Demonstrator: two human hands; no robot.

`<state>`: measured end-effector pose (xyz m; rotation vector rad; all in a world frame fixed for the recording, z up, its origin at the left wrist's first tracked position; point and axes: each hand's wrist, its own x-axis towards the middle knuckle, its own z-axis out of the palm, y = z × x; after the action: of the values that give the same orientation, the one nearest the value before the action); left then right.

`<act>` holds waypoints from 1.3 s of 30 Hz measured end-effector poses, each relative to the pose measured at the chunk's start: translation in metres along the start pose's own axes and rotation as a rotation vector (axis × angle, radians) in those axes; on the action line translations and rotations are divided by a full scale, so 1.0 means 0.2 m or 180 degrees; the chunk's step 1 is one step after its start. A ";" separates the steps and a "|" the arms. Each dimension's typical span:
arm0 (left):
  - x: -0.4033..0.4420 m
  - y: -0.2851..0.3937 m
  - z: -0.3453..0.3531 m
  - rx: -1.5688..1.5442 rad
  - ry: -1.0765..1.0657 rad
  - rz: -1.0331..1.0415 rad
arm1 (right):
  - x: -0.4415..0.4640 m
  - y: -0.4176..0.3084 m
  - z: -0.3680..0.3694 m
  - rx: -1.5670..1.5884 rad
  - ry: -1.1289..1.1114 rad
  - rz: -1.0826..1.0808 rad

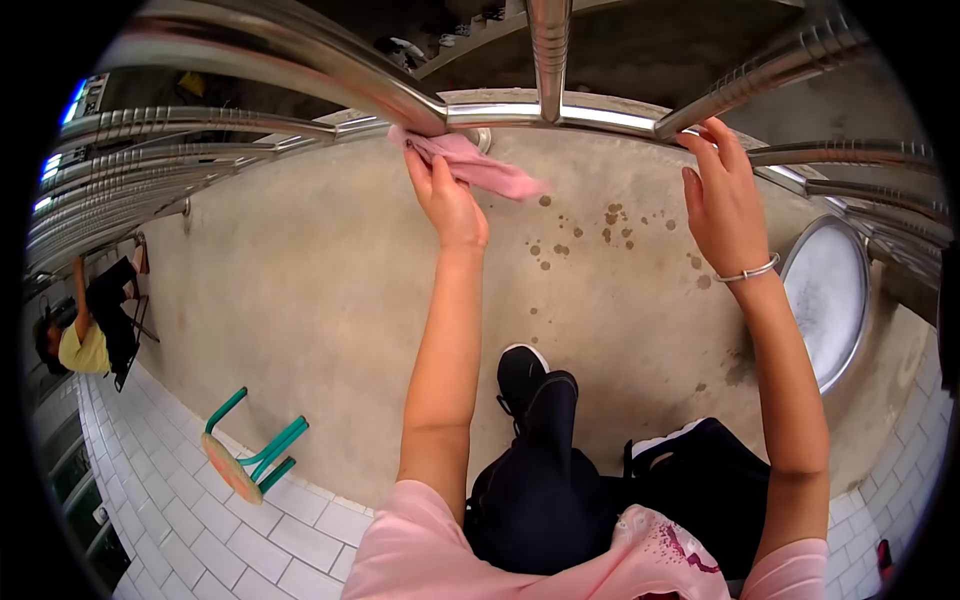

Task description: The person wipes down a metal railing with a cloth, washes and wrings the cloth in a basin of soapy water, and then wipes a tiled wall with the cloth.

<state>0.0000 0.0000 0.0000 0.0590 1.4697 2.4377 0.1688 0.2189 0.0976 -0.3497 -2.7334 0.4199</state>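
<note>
My left hand is closed on a pink cloth, pressed up by the foot of a thick metal post of the railing. One end of the cloth hangs loose to the right and looks blurred. My right hand, with a bracelet at the wrist, is raised to the railing's bottom rail. Its fingers are loosely bent and apart, with the fingertips at or touching the foot of a ribbed metal bar. I see nothing held in it.
A round basin with whitish contents stands at the right. Wet spots mark the concrete floor. A stool with green legs lies or stands at lower left. Farther left, another person in yellow sits by the railing.
</note>
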 end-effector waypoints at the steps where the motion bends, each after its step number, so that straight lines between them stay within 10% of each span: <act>1: -0.02 -0.01 0.03 0.0162 0.0216 0.0084 | 0.00 0.00 0.01 -0.0097 0.0033 -0.0049; 8: 0.14 -0.30 0.05 0.1215 0.1218 0.0700 | 0.04 0.02 0.13 0.0082 -0.0203 0.0878; 13: 0.19 -0.40 -0.10 0.2361 0.1477 0.0240 | 0.02 0.19 0.23 -0.0829 -0.0007 0.0160; 22: 0.08 -0.09 0.04 0.0178 0.1045 0.0364 | 0.06 0.31 0.32 -0.0899 -0.0213 -0.0086; 39: 0.31 -0.26 -0.20 0.0520 0.1033 -0.0522 | 0.04 0.31 0.30 -0.0706 -0.0547 -0.0041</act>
<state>-0.0557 0.0049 -0.0727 -0.4249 1.7284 2.2681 0.1504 0.2649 0.0266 -0.3676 -2.9569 0.1483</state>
